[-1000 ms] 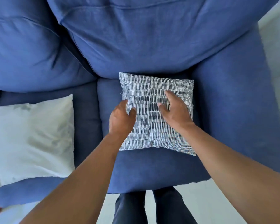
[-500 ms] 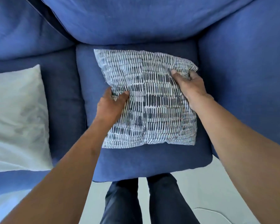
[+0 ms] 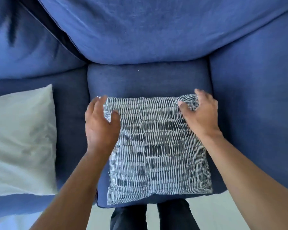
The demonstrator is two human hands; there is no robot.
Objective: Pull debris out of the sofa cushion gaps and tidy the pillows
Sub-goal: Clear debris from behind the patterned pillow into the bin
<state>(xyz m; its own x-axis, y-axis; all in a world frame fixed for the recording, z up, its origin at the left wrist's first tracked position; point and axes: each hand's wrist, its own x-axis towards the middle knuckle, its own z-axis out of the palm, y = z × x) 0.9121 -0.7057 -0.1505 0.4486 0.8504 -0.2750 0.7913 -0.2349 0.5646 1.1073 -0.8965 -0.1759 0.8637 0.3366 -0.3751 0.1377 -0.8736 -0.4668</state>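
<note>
The patterned pillow (image 3: 158,146) — white with rows of dark navy dashes — lies flat on the blue seat cushion (image 3: 148,78), its near edge reaching the cushion's front lip and its far edge stopping short of the back cushion (image 3: 148,29), so a bare strip of seat shows beyond it. Both hands hold its far corners. The left hand (image 3: 101,123) clasps the far left corner, thumb pressed on the top face and the fingers curled over the pillow's edge; its grip is closed on the fabric. The right hand (image 3: 200,112) takes the far right corner the same way, thumb on top and fingers hooked over the far edge, where the fabric bunches a little — this grip too is grasping the pillow. Both bare forearms reach in from the near side of the pillow.

Left of the patterned pillow, across a seam between seat cushions, a plain white pillow (image 3: 22,141) rests on the neighbouring seat. To the right of the patterned pillow rises the sofa's blue armrest (image 3: 256,105). Just past the pillow's near edge, below the seat front, the person's dark trouser legs (image 3: 128,218) stand on a pale floor (image 3: 219,211).
</note>
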